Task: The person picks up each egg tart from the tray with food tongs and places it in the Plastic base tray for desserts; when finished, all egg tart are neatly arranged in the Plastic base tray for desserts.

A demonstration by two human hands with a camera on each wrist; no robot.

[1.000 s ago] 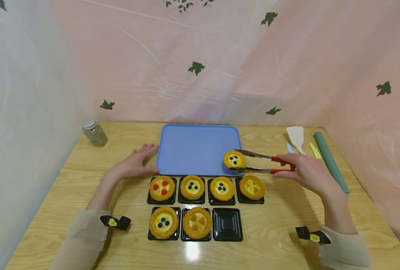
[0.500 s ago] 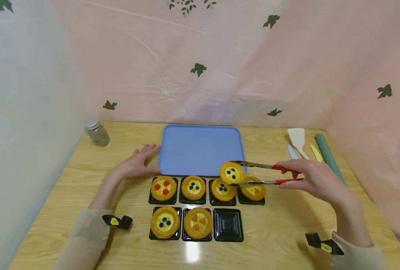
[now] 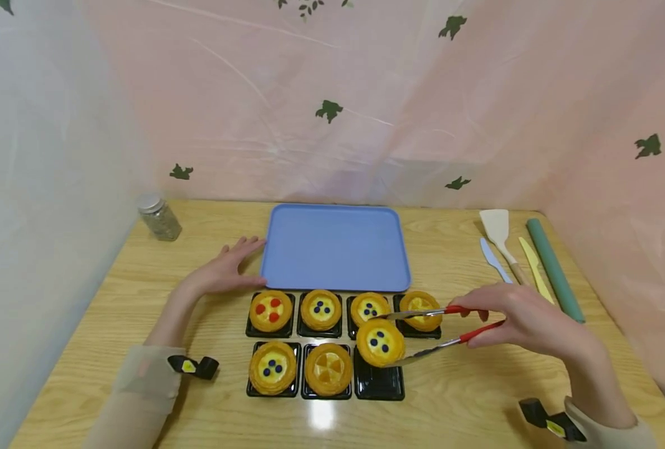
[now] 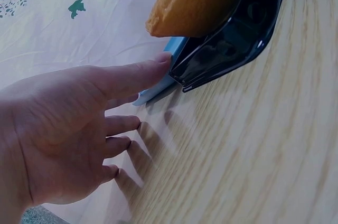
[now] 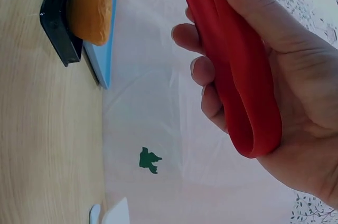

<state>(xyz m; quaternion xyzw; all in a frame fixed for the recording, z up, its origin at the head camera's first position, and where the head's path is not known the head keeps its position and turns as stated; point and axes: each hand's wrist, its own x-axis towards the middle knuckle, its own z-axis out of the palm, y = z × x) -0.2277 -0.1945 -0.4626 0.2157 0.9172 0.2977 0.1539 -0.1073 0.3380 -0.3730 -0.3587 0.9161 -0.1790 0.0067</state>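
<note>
My right hand grips a pair of red-handled tongs. Between the tong tips is a custard tart topped with three blueberries, tilted slightly above a black square plastic holder in the front row. In the right wrist view, fingers and thumb wrap the red tong handle. My left hand is spread at the left edge of the blue tray. The left wrist view has its thumb tip at the tray corner, close to a black holder with a tart.
Several tarts sit in black holders in two rows before the tray, among them a red-berry tart and an orange-slice tart. A glass jar stands back left. At right lie a spatula, blue knife, yellow knife and green roller.
The tongs have carried the blueberry tart from the tray's front right corner toward me, past the back row, to above the front-row holder. My left hand has stayed at the tray edge.
</note>
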